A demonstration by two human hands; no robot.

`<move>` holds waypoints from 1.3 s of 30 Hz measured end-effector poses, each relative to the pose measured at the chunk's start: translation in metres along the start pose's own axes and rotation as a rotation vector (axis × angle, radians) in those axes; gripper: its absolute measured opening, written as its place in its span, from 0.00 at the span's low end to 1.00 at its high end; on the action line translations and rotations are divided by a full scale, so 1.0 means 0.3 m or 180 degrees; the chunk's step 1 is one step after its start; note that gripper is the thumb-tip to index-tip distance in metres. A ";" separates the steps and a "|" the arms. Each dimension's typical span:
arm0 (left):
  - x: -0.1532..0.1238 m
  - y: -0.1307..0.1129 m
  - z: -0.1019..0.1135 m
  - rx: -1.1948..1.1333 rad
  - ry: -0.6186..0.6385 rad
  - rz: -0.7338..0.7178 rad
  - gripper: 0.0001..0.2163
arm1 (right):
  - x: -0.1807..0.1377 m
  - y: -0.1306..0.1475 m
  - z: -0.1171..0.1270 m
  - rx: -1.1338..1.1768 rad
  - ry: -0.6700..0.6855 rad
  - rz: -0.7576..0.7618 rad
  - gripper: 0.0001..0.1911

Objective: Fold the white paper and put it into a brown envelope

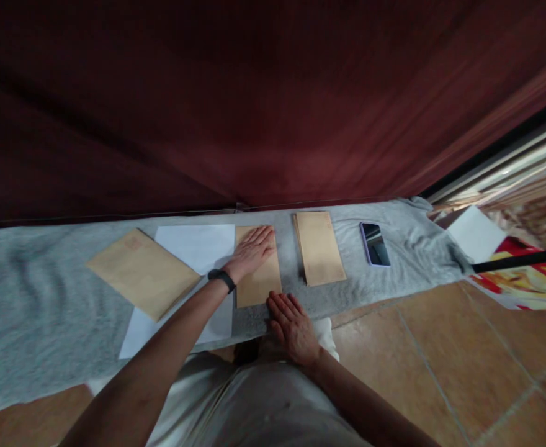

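Note:
My left hand (253,249) lies flat, fingers stretched out, on a brown envelope (257,282) in the middle of the grey cloth (35,298). A black band is on that wrist. My right hand (291,326) rests open at the near edge of the cloth, its fingertips just at the envelope's lower right corner. A white sheet of paper (197,248) lies under the envelope's left side. A larger brown envelope (143,272) lies tilted to the left, partly on the white sheet.
A stack of brown envelopes (319,247) sits right of my hands, and a phone (375,244) lies further right. A dark red curtain (254,105) hangs behind. Tiled floor (440,360) is at lower right, with a white paper (475,234) and a black bar (519,259).

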State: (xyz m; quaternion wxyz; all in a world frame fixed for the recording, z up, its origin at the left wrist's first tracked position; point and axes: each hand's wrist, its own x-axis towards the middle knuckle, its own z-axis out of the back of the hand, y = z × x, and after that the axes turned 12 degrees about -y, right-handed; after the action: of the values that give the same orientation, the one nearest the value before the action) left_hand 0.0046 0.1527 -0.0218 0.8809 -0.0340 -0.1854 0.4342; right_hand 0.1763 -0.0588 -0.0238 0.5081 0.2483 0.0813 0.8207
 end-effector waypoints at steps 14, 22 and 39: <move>-0.160 -0.067 -0.010 -0.0140 -0.0034 -0.0567 0.26 | -0.001 -0.006 -0.004 0.0089 -0.0064 -0.0040 0.28; -0.341 -0.192 0.075 -0.0287 0.0113 -0.0583 0.31 | -0.009 -0.005 -0.016 0.0114 -0.0178 -0.0081 0.25; -0.625 -0.325 0.037 -0.0108 -0.0250 -0.0109 0.35 | 0.055 0.008 -0.014 0.0384 0.0011 0.0344 0.30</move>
State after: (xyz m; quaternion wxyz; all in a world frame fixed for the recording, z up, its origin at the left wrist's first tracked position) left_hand -0.0300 -0.0547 -0.0456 0.8795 -0.0287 -0.2278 0.4168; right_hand 0.1664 -0.0450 -0.0209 0.4470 0.2811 0.1179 0.8410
